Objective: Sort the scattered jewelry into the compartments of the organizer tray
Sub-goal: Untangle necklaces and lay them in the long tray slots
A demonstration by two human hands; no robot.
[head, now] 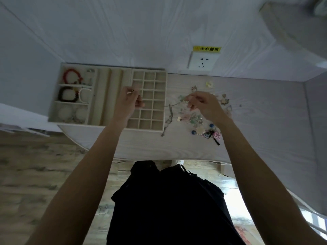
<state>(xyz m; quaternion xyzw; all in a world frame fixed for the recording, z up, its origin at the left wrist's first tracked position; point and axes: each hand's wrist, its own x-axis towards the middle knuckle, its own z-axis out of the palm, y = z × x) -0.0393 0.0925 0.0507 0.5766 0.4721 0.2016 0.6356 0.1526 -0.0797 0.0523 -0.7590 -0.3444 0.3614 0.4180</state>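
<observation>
The beige organizer tray [160, 129] lies at the table's back left. Its large left compartments hold a red bracelet [68, 75], a black bracelet [62, 96], a white bead bracelet [80, 96] and pale pieces. Ring rolls fill its middle, and a grid of small compartments [155, 99] is on its right. My left hand [128, 103] hovers over the grid's left edge, fingers curled, pinching something tiny and dark that I cannot identify. My right hand [205, 105] is above the scattered jewelry pile [194, 119] and pinches a thin chain [175, 103] that runs left toward the tray.
A silvery chain [168, 121] lies on the table just right of the tray. Blue beads [193, 132], a pink flower piece [217, 134] and shell-like charms [223, 101] are spread across the table's middle. A wall socket [202, 61] with a yellow label sits behind them.
</observation>
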